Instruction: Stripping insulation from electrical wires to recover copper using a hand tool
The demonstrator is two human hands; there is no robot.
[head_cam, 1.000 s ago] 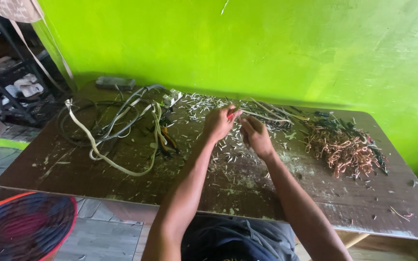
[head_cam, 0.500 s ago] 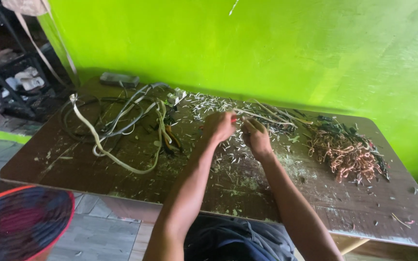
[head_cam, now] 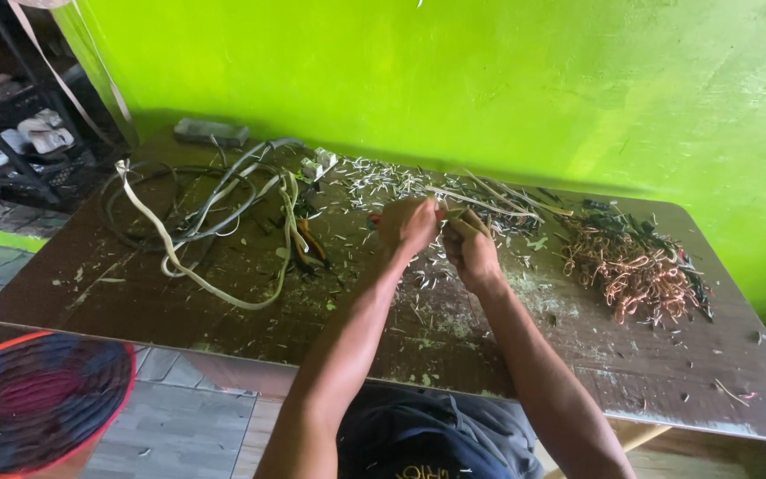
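Both hands have stayed close together over the middle of the table [head_cam: 223,306] across the last second; the head view has only drifted a little, and the fingers have closed tighter on the work. Left hand [head_cam: 408,223] is curled into a narrow grip, right hand [head_cam: 470,247] likewise, knuckles up, the two nearly touching. A pale strip of wire [head_cam: 489,206] runs out from between them toward the far right, so it reads as held at its near end by both grips and lying on the table beyond them. Judged from the litter of pale shavings [head_cam: 383,182] just past the left grip and the heap of bare copper strands [head_cam: 636,266] well to the right of the right grip, stripping looks to be mid-course, with the current length barely advanced. To the left of the left grip, well apart, lies a tangle of cables [head_cam: 214,213], and nearer it a small orange-handled tool [head_cam: 310,241], untouched. Hidden: the fingertips and the exact pinch point, turned away from the camera; whether either hand also holds a blade cannot be told. The dark block [head_cam: 212,132] at the far edge is too small to identify.
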